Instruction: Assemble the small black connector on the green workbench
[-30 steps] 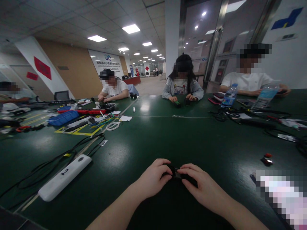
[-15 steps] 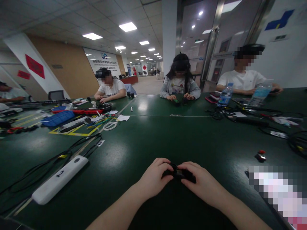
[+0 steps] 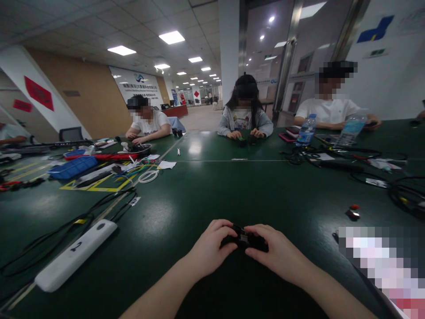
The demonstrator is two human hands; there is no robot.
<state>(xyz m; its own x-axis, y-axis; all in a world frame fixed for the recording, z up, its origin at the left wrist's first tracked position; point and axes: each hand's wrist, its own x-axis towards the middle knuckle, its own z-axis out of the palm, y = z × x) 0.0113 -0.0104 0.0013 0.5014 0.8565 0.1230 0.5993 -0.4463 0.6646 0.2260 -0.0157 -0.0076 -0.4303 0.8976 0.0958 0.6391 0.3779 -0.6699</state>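
Observation:
A small black object (image 3: 244, 239) rests low over the dark green table (image 3: 186, 199), its details too dark to make out. On its left end, the thumb and fingers of my left hand (image 3: 214, 243) are closed. My right hand (image 3: 270, 248) grips the right end in the same way, with fingers on the far side and thumb on the near side. The fingertips of both hands are close together near the middle of the object.
At left lies a white power strip (image 3: 76, 254) with black cables. Beyond it are a blue tray (image 3: 73, 167) and a white cable coil (image 3: 148, 177). A small red-topped item (image 3: 353, 212), bottles (image 3: 306, 130) and cables stand right. Several people sit around the table.
The view has turned slightly, so the surroundings sit a little further left. My right thumb has shifted slightly toward the middle of the black object. Both hands still hold it.

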